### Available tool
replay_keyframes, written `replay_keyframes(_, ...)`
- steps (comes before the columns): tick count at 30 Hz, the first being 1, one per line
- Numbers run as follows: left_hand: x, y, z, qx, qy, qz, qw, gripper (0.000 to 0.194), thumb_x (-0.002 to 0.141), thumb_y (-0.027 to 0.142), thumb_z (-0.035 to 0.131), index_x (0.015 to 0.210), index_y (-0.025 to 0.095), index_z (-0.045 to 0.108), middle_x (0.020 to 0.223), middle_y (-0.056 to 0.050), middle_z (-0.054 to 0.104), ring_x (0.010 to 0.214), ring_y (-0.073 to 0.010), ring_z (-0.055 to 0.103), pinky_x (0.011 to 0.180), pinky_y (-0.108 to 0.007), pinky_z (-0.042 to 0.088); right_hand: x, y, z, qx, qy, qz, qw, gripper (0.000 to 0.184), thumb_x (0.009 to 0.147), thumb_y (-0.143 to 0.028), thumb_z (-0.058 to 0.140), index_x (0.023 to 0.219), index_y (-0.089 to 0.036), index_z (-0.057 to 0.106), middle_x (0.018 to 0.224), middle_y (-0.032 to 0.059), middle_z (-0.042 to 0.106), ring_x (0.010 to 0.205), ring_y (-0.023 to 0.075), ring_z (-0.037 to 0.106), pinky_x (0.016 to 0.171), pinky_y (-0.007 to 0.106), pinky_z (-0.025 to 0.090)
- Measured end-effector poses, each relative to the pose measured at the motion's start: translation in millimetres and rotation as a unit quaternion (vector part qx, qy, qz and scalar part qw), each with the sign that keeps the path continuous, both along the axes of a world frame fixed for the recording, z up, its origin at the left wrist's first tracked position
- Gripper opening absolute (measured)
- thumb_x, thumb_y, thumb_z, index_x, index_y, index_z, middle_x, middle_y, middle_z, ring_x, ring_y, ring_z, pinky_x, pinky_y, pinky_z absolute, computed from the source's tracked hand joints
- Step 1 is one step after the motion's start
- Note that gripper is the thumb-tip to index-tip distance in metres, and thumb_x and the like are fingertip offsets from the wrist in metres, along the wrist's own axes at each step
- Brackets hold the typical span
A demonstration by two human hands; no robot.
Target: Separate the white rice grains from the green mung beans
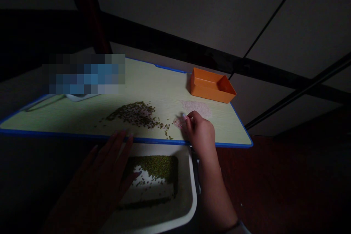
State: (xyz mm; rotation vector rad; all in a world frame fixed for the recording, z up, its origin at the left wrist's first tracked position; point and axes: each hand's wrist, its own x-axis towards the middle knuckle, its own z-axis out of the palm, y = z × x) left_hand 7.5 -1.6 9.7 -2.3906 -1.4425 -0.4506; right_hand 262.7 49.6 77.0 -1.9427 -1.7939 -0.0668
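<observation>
My right hand (pixel 199 131) rests on the pale table (pixel 82 117) near its front edge, fingers curled and pressed onto a small patch of white rice grains (pixel 178 122). A larger patch of rice (pixel 199 108) lies just beyond it. To its left a scattered pile of green beans mixed with rice (pixel 135 114) is spread on the table. My left hand (pixel 106 175) lies flat with fingers apart over the left rim of a white tray (pixel 189 190) held below the table edge. Green beans (pixel 159 168) lie in that tray.
An orange rectangular box (pixel 211 86) stands at the table's far right corner. A white dish (pixel 79 97) sits at the far left, partly under a blurred patch. The table has a blue edge (pixel 55 133). Dark floor lies to the right.
</observation>
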Motion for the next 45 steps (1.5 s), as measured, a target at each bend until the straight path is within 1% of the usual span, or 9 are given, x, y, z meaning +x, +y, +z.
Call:
replay_keyframes(4, -1, 2, -1.9, 0.016, -0.008, 0.0, 1.0, 0.072, 0.088, 0.046, 0.033, 0.15, 0.019, 0.009, 0.157, -0.017, 0.029, 0.141, -0.0331, 0.035, 0.108, -0.056, 0.034, -5, 2, 2.8, -0.011, -0.024, -0.007, 1.0, 0.025, 0.095, -0.036, 0.043, 0.087, -0.021, 0.061, 0.066, 0.0032, 0.068, 0.055, 0.0139, 0.056, 0.053, 0.026, 0.023)
replay_keyframes(11, -4, 5, -5.5, 0.03, -0.016, -0.011, 0.999, 0.072, 0.087, 0.05, 0.03, 0.149, 0.018, 0.012, 0.156, -0.018, 0.029, 0.139, -0.0343, 0.037, 0.105, -0.057, 0.036, -6, 0, 3.3, -0.023, -0.059, -0.064, 0.996, 0.024, 0.096, -0.036, 0.043, 0.089, -0.021, 0.06, 0.069, 0.0033, 0.07, 0.056, 0.0144, 0.057, 0.054, 0.027, 0.021)
replay_keyframes(18, -2, 3, -5.9, 0.022, -0.017, -0.005, 1.0, 0.073, 0.087, 0.053, 0.028, 0.15, 0.019, 0.01, 0.159, -0.016, 0.022, 0.142, -0.0335, 0.032, 0.108, -0.057, 0.033, 3, 1, -0.6, -0.022, -0.061, -0.086, 0.994, 0.025, 0.096, -0.035, 0.04, 0.09, -0.021, 0.06, 0.071, 0.0047, 0.071, 0.055, 0.0148, 0.057, 0.053, 0.028, 0.02)
replay_keyframes(23, -3, 4, -4.3, 0.024, -0.014, -0.009, 1.0, 0.073, 0.087, 0.052, 0.03, 0.149, 0.018, 0.013, 0.158, -0.016, 0.026, 0.141, -0.0339, 0.034, 0.106, -0.056, 0.035, 9, 0, -0.5, -0.014, -0.034, -0.076, 0.996, 0.028, 0.097, -0.037, 0.038, 0.09, -0.021, 0.06, 0.071, 0.0041, 0.07, 0.057, 0.0153, 0.058, 0.054, 0.027, 0.023)
replay_keyframes(28, -1, 4, -3.6, 0.031, -0.033, -0.012, 0.999, 0.073, 0.087, 0.052, 0.03, 0.149, 0.018, 0.013, 0.156, -0.017, 0.03, 0.139, -0.035, 0.038, 0.105, -0.057, 0.037, 6, -4, 1.9, -0.02, -0.014, -0.022, 0.999, 0.028, 0.097, -0.038, 0.038, 0.088, -0.022, 0.059, 0.07, 0.0032, 0.069, 0.059, 0.0148, 0.059, 0.055, 0.026, 0.027)
replay_keyframes(31, 1, 2, -2.5, 0.008, -0.064, -0.002, 0.998, 0.073, 0.086, 0.055, 0.029, 0.149, 0.022, 0.014, 0.157, -0.014, 0.029, 0.14, -0.0335, 0.036, 0.109, -0.057, 0.032, 1, -2, 3.1, -0.035, -0.05, -0.02, 0.998, 0.028, 0.097, -0.04, 0.038, 0.088, -0.021, 0.058, 0.071, 0.0034, 0.069, 0.061, 0.0155, 0.061, 0.055, 0.027, 0.027)
replay_keyframes(34, 2, 1, -2.2, -0.009, -0.085, 0.006, 0.996, 0.074, 0.085, 0.059, 0.029, 0.149, 0.025, 0.014, 0.156, -0.013, 0.031, 0.14, -0.0326, 0.037, 0.111, -0.056, 0.031, 0, 2, 5.2, -0.06, -0.097, -0.056, 0.992, 0.028, 0.097, -0.039, 0.037, 0.089, -0.021, 0.057, 0.074, 0.0055, 0.071, 0.063, 0.0175, 0.064, 0.057, 0.027, 0.029)
replay_keyframes(38, 0, 3, -5.0, 0.012, -0.06, -0.014, 0.998, 0.073, 0.086, 0.054, 0.032, 0.149, 0.023, 0.012, 0.154, -0.015, 0.034, 0.139, -0.0331, 0.039, 0.106, -0.057, 0.036, 5, 8, 9.8, -0.098, -0.153, -0.097, 0.979, 0.028, 0.099, -0.037, 0.033, 0.095, -0.019, 0.055, 0.079, 0.01, 0.073, 0.07, 0.0216, 0.068, 0.06, 0.028, 0.036)
replay_keyframes(45, -4, 1, -10.7, 0.002, -0.069, -0.009, 0.998, 0.073, 0.085, 0.053, 0.034, 0.149, 0.024, 0.013, 0.155, -0.013, 0.033, 0.142, -0.0304, 0.034, 0.112, -0.056, 0.029, 17, 21, 15.3, -0.118, -0.248, -0.11, 0.955, 0.031, 0.1, -0.036, 0.03, 0.102, -0.015, 0.052, 0.083, 0.0138, 0.073, 0.073, 0.024, 0.071, 0.065, 0.031, 0.044)
